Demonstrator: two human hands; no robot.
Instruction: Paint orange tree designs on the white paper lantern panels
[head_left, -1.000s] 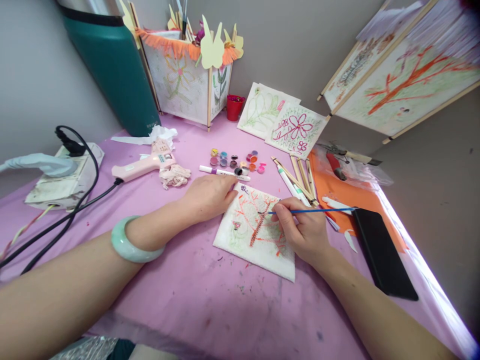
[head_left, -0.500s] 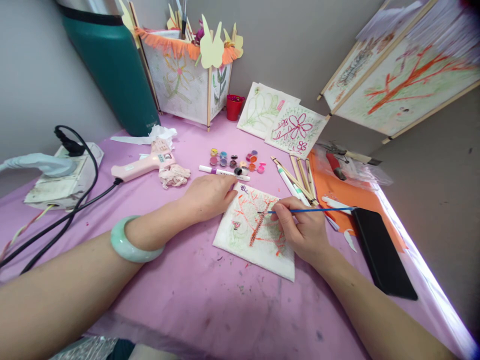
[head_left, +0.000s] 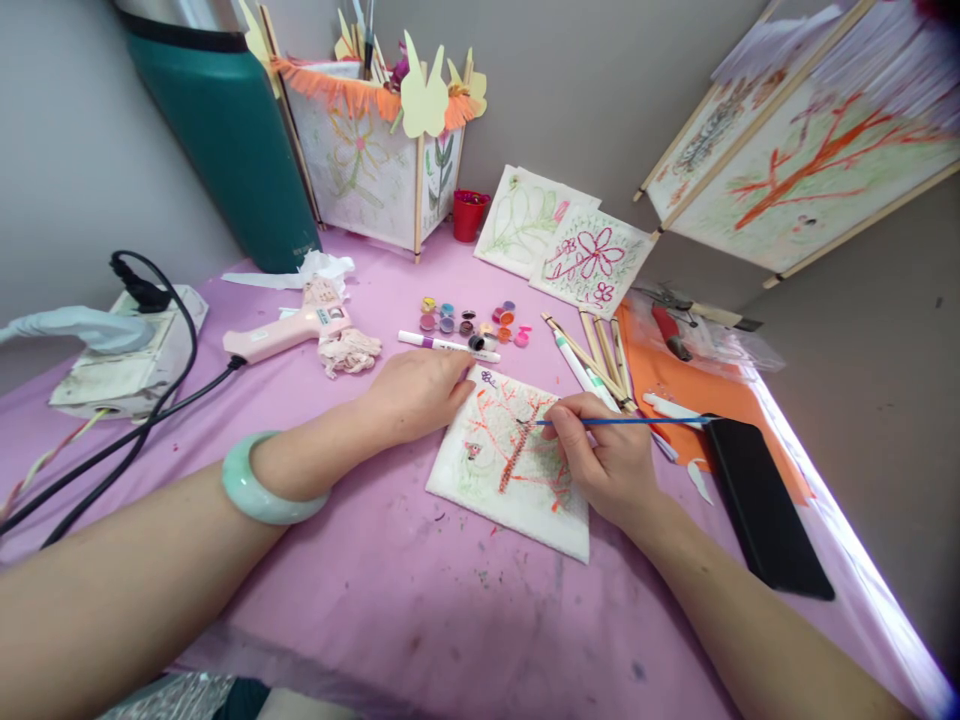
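Observation:
A square white felt-like panel (head_left: 487, 490) lies tilted on the table, with a red-orange branching tree, green shading, a small bird and a purple flower drawn on it. My right hand (head_left: 600, 455) rests on its right side, pinching a thin blue paintbrush (head_left: 637, 421). The dark brush tip is at the upper trunk, where darker marks run down. My left hand (head_left: 420, 395) lies at the panel's upper left corner, thumb apart from the fingers; some fingertips are hidden. Just beyond it are a purple-and-white marker (head_left: 442, 345) and a small pot of black paint (head_left: 477, 342).
Several small paint pots (head_left: 448, 325) stand behind the panel. Wooden sticks (head_left: 596, 345), a black phone (head_left: 765, 510) and orange paper (head_left: 667, 370) lie to the right. A pink glue gun (head_left: 281, 335), a power strip (head_left: 124, 365) and a green bottle (head_left: 225, 140) are on the left.
The brush tip has shifted very slightly on the upper trunk. My left hand and the panel stay in place.

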